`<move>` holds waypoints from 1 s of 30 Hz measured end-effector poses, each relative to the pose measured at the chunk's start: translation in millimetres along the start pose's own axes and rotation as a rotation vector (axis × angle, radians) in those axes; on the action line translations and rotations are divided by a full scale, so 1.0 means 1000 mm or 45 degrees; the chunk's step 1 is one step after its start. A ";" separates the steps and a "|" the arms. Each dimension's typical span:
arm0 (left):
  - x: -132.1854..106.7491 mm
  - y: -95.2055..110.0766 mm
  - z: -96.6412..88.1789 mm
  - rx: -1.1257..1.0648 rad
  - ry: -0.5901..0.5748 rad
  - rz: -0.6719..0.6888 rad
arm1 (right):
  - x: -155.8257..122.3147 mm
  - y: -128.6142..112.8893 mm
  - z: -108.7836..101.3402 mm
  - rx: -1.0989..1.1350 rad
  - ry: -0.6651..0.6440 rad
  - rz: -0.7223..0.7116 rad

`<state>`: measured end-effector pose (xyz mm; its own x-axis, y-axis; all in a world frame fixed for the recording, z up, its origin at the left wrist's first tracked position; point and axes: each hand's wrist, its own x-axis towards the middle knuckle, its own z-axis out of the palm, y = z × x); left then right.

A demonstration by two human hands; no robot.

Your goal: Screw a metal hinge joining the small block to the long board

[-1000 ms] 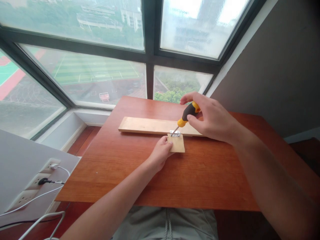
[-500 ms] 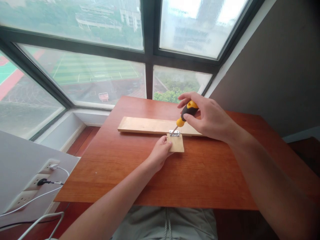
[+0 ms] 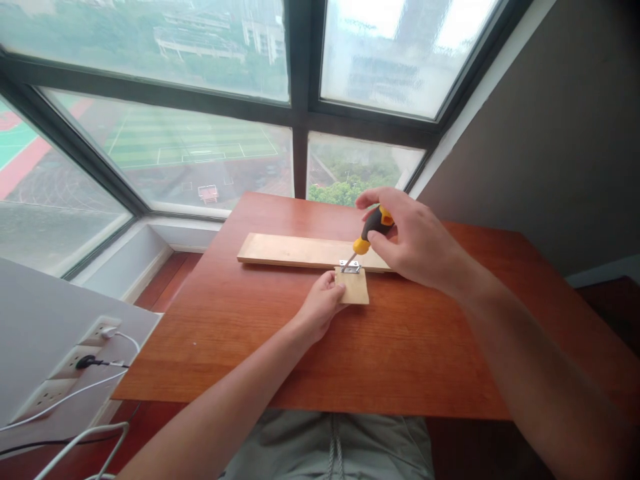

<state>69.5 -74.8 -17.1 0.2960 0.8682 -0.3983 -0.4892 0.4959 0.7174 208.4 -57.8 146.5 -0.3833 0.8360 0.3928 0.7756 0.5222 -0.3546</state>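
Observation:
My right hand is closed round the black and yellow handle of a screwdriver. The shaft slants down to the left, and its tip meets a silver metal hinge. That hinge sits at the far edge of a small square wooden piece. Thumb above and fingers partly hidden below, my left hand grips the piece by its left side. Just behind, a long pale wooden board lies across the table, its right part covered by my right hand. Any screw under the tip is too small to make out.
The reddish-brown wooden table has its near edge at my lap. Large windows stand beyond it. To the left, a wall with power sockets has plugs and cables hanging near the table's corner.
My right hand has rotated slightly around the screwdriver handle, covering more of its yellow end. The tip stays at the hinge, and my left hand keeps its grip.

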 end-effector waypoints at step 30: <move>0.002 -0.002 -0.003 0.010 0.004 0.003 | 0.000 0.003 -0.006 -0.253 -0.020 0.139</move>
<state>68.1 -74.4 -21.3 0.2926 0.8693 -0.3983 -0.4833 0.4939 0.7228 214.2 -57.6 150.2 -0.2984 0.8890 0.3473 0.8959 0.3864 -0.2194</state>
